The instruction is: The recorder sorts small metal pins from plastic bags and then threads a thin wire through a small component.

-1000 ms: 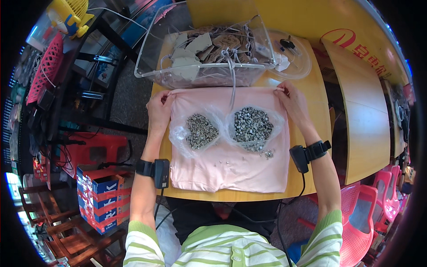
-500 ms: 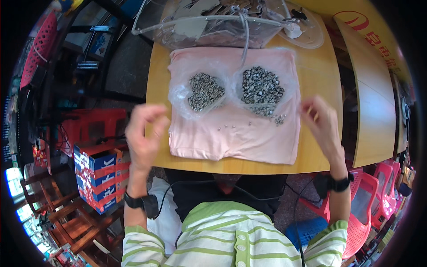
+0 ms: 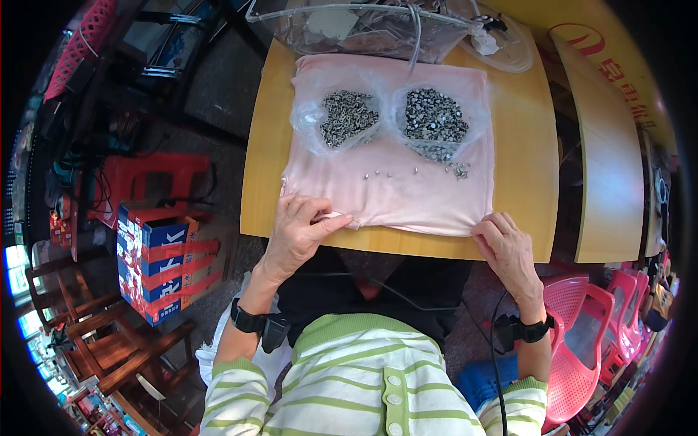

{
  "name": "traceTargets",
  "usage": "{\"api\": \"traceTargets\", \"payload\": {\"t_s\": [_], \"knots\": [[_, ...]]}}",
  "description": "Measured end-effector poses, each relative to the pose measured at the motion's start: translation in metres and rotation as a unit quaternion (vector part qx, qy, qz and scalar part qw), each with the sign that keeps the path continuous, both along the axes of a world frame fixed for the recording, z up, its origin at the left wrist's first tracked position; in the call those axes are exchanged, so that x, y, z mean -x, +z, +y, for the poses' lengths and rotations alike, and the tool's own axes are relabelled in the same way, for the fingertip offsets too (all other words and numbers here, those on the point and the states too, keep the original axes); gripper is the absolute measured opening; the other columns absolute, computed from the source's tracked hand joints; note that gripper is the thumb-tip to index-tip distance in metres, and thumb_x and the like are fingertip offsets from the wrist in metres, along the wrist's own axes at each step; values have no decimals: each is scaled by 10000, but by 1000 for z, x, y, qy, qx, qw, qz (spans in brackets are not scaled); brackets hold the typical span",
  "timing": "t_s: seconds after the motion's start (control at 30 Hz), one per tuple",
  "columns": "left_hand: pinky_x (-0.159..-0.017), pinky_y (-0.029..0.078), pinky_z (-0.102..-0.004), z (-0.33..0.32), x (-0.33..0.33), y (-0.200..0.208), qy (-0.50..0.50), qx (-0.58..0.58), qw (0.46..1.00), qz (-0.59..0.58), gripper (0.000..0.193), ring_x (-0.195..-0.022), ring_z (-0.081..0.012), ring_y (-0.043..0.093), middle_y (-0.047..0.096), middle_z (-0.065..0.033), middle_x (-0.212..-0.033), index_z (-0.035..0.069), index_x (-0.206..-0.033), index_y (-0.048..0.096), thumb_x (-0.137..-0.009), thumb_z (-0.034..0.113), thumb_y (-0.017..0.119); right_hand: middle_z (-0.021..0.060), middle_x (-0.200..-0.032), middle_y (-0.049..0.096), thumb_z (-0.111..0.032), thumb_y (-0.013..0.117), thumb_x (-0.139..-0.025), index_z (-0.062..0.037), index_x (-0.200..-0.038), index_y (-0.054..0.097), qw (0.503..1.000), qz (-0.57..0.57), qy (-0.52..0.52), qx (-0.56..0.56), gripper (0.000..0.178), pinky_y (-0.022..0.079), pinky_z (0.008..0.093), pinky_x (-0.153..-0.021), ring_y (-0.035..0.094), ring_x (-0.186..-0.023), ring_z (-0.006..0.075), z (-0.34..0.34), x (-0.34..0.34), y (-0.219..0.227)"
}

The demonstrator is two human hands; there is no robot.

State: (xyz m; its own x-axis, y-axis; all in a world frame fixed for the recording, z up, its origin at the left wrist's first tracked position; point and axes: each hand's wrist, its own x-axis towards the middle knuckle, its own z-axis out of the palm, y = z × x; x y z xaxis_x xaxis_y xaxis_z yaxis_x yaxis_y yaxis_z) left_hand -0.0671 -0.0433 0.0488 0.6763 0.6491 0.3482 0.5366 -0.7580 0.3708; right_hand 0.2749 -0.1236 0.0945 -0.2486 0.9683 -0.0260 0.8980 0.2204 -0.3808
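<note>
1. Pink cloth lies on the wooden table, beneath a left clear bag and a right clear bag of metal pieces.
2. Half a second ago I saw both hands off it; now they've reached its near edge.
3. Left hand pinches a fold; right hand pinches the corner.
4. I judge that edge controlled.

2 forearms extended forward, left fingers pinched, right fingers curled, seemingly pinched too
</note>
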Motion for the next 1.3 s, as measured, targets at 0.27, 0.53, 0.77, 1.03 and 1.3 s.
{"api": "traceTargets", "payload": {"t_s": [0.27,0.53,0.77,1.03,1.3], "knots": [[-795,359,-361,-3,-6,18,11,25,999,30,382,-853,-214,517,540,-34,-913,166,-1005,687,-655,15,668,24,-844,538,-124,626,-790,-98,-846,566,999,-42,-3,6,86,472,348,-635,552,-808,221,4,3,17],[-856,317,-389,-7,-28,14,10,25,1000,-8,331,-949,-220,503,545,-42,-1002,170,-1033,670,-705,131,688,77,-832,548,-155,614,-816,-75,-842,550,992,25,-108,65,107,465,385,-648,569,-831,273,7,2,14],[-851,359,-364,-4,-29,40,15,103,993,-54,296,-948,-233,513,570,-56,-1020,123,-1048,671,-752,113,676,86,-813,568,-150,633,-815,-59,-839,594,997,42,-67,10,102,468,376,-645,582,-790,275,38,-3,61],[-702,467,-315,1,-29,58,61,193,959,-196,155,-792,-242,598,640,-95,-867,26,-979,661,-834,54,615,97,-775,565,-105,602,-827,-35,-871,569,982,79,-2,-171,89,460,357,-629,577,-672,271,148,21,143],[-673,482,-265,-10,-34,59,95,341,893,-276,157,-753,-183,627,651,-97,-872,9,-1014,649,-885,72,586,169,-920,651,-283,633,-813,-16,-1011,620,996,31,-64,-62,333,490,359,-701,626,-769,308,295,53,116]]}}
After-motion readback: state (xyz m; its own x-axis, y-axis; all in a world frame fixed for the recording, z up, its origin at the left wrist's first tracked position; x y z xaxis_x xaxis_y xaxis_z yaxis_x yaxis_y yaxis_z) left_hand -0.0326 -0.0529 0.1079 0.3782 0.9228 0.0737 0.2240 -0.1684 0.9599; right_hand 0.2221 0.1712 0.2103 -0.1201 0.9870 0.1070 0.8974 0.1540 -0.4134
